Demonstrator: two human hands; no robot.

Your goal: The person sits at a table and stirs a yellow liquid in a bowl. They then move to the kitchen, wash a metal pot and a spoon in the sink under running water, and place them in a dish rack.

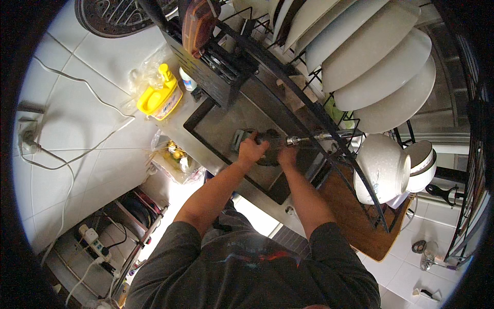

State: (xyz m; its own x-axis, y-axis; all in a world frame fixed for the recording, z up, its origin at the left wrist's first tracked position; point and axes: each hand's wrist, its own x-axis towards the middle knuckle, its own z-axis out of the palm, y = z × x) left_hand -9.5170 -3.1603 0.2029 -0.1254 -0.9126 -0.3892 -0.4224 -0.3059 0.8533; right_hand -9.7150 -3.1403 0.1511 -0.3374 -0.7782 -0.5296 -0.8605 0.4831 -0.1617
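Both hands are over a dark kitchen sink. My left hand is at the near left rim of a dark round vessel, its fingers spread; whether it grips the vessel is unclear. My right hand is at the vessel's right side, below the metal faucet spout, its fingers largely hidden. Water seems to run from the spout between the hands, though it is blurred. A grey-green object lies in the sink just left of my left hand.
A black dish rack with white plates and bowls overhangs the sink's right side. A knife block stands beyond it. Left are a yellow detergent bottle and a waste bag. A brown board lies under the rack.
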